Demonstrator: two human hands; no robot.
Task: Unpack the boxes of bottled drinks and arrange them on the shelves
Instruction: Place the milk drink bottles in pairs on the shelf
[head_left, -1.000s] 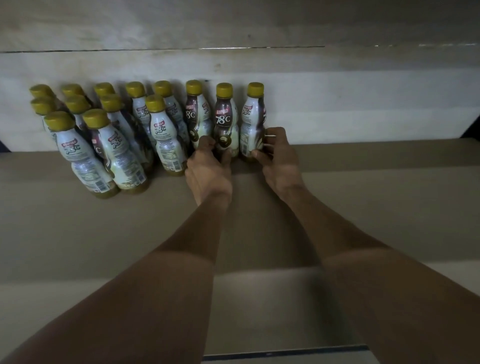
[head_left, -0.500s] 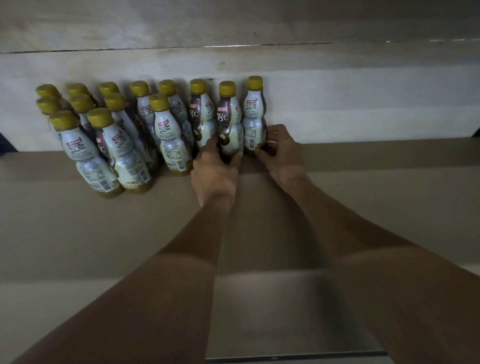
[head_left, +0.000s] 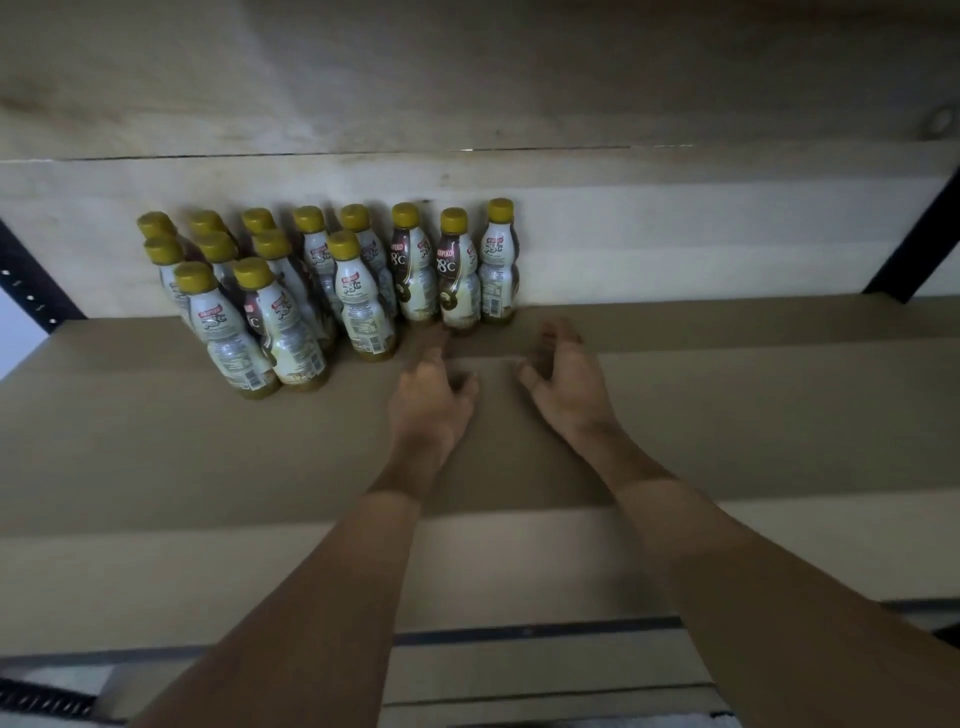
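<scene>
Head view looks down two bare forearms to the left hand and the right hand, both low over the brown shelf and both holding nothing. The left hand lies palm down with its fingers stretched forward and a little blurred. Their tips end just in front of the base of the second bottle from the right, and whether they touch it cannot be told. The right hand sits just to the right of the left, a strip of bare board between the two. Its thumb is turned inward and its fingers are loosely curved, their tips near but apart from the rightmost bottle. These two close the right end of a back row that stands upright against the pale back panel. Further left the yellow-capped bottles crowd into several rows, the nearest ones standing further out on the shelf, well to the left of the left hand. A black upright rises at the shelf's right rear corner, and a second black upright shows at the far left edge.
</scene>
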